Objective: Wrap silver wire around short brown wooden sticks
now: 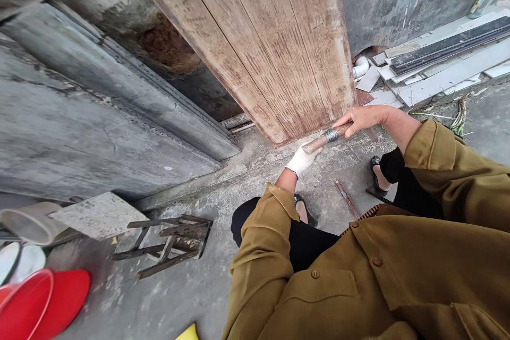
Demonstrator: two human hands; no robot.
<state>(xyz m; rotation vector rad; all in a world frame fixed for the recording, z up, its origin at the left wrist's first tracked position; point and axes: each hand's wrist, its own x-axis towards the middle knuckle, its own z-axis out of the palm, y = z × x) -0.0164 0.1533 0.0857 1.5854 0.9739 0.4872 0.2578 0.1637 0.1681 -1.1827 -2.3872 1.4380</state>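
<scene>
Brown jacket nearest, both hands curl firmly round a wire-bound tool slanting lower-left to upper-right.

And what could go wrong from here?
The right hand grips the wire-bound tool bare, unlike the gloved left hand, so it might get scraped. The slim rod lying between the feet could be stepped on. The wooden panel might shift if knocked; I can't see what secures it.

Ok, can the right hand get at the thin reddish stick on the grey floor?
Likely yes: nothing visible blocks the reddish stick, though the bare right hand would first release the wire-bound brown handle.
</scene>
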